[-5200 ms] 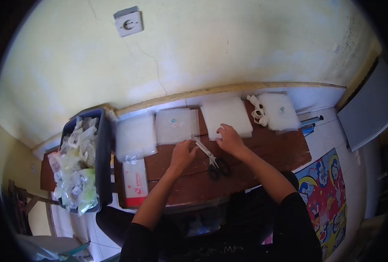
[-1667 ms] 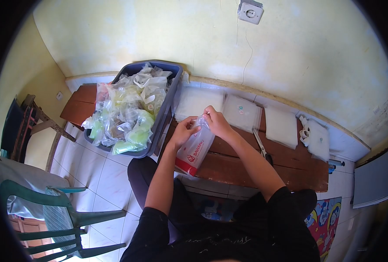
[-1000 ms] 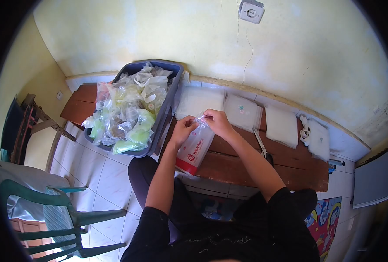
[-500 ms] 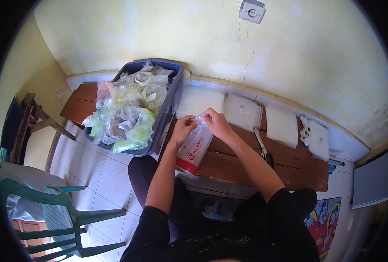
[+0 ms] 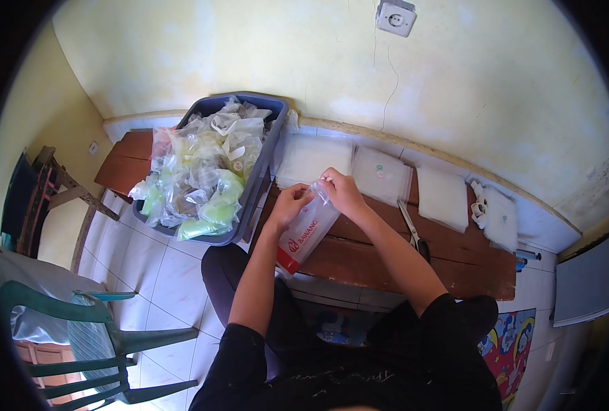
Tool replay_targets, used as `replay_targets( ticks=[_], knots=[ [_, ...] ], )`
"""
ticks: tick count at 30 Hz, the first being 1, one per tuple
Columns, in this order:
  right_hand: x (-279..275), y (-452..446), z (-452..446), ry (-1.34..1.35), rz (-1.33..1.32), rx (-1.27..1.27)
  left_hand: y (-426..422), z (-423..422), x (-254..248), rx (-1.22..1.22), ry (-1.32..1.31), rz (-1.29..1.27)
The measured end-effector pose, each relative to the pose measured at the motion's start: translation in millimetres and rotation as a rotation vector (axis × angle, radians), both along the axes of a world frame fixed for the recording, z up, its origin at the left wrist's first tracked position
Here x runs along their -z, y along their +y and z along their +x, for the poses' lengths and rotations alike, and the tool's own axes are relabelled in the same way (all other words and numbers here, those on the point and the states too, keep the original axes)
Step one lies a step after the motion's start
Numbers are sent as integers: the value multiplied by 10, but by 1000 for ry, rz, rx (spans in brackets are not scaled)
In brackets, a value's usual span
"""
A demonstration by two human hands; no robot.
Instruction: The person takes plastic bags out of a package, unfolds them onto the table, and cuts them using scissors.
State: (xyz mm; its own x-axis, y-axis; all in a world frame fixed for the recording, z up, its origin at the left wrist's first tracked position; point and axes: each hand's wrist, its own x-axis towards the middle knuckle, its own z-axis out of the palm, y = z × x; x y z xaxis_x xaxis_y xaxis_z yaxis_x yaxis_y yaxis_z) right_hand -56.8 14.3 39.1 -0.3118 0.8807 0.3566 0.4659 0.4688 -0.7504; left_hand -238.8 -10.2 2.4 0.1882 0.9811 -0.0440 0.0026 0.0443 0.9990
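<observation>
Your right hand (image 5: 344, 195) has its fingers pinched on the upper end of the clear printed bag (image 5: 304, 235), at the corner farthest from you. Your left hand (image 5: 289, 207) is at the bag's upper left edge, its thumb and fingers close together; you cannot tell from here whether they grip the film or only touch it.

The bag is over the left part of the worktop (image 5: 380, 240), just in front of you. Its long axis runs on a slant: the pinched end points away from you and to the right, while the red-banded end points back toward you and to the left, by the near edge. The red lettering reads along that same axis.

To the right of the bag you have the scissors (image 5: 411, 229), blades pointing away, dark handles nearer you. Beyond the bag lies a stack of clear bags (image 5: 313, 159), with a stack bearing small round marks (image 5: 381, 177) beside it. The grey tub (image 5: 278, 133) full of plastic stands to your left.
</observation>
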Motion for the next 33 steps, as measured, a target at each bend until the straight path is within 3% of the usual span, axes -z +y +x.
replay_targets(
  ticks=[3,13,15,17,19,21,24,26,28,33],
  knots=[
    [-40,36,-35,152,173,-12,-20,-22,-35,-17,68,7],
    [-433,236,18,215,316,172,9,-20,17,-27,18,32],
    [-446,289,20,153,541,242,8,-25,-18,0,8,26],
    [-410,300,5,179,480,178,-12,-5,-47,24,-3,21],
    [-416,265,-24,206,419,115,-98,80,-201,6,-265,24],
    [-383,179,-53,213,75,-45,-102,85,-190,13,-243,72],
    [-344,134,-109,138,111,-136,-82,123,-131,1,-184,176],
    [-299,127,-164,174,110,-117,-52,116,-76,-16,-144,232],
    [-280,148,-200,208,111,-102,-33,61,-65,-11,82,56],
    [-364,268,-178,326,130,174,-45,98,-46,-44,56,120]
  ],
)
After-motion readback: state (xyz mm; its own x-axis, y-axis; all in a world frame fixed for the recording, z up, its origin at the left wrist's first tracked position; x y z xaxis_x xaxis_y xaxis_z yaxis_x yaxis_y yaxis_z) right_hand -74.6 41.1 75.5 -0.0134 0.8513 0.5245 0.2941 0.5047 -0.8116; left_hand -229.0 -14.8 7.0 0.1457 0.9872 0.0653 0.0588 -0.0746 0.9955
